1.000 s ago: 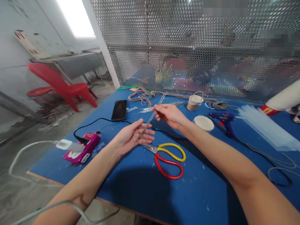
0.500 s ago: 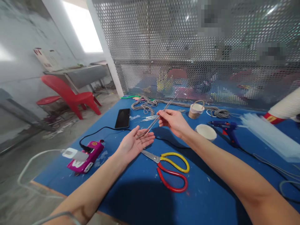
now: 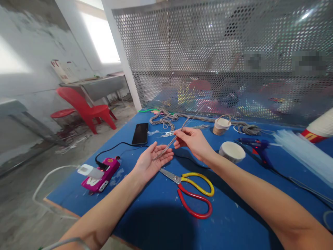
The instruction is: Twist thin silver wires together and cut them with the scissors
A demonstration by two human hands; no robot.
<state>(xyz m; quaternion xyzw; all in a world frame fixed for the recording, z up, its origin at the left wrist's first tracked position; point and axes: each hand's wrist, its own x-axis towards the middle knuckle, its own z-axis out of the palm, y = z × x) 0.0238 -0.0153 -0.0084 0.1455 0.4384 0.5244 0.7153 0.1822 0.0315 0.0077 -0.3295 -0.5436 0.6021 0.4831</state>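
A small bundle of thin, stiff grey wire strands (image 3: 173, 139) is held in the air above the middle of the blue tabletop (image 3: 156, 222). The right hand (image 3: 194, 140) pinches it partway along between thumb and fingers. Its lower tips rest on the upturned palm of the left hand (image 3: 151, 162), whose fingers are spread and released, closed on nothing. The far ends of the strands fan apart above the pinch, pointing up and away.

Risks, as judged from this position:
- The pinch is narrow and the strands are loose against one another; one could slip out and drop to the tabletop.
- The tips bear directly on bare skin, so a downward push could prick the palm.
- The red-and-yellow-handled metal scissors (image 3: 191, 189) lie just near of the left hand with the blade tips pointing at it; a lowered hand could meet them.

Surroundings:
- A black cable (image 3: 119, 145) runs under the hands to a pink box-shaped device (image 3: 101, 170) at the near left edge; a dropped strand could snag there.
- A black phone (image 3: 140, 133) lies to the far left.
- Further loose grey strands (image 3: 187, 128) and a tangle of grey cord (image 3: 163, 119) lie on the far side.
- A blue glue gun (image 3: 256, 146) and two small twine-wrapped cups (image 3: 232, 151) sit to the right, well apart from the hands.
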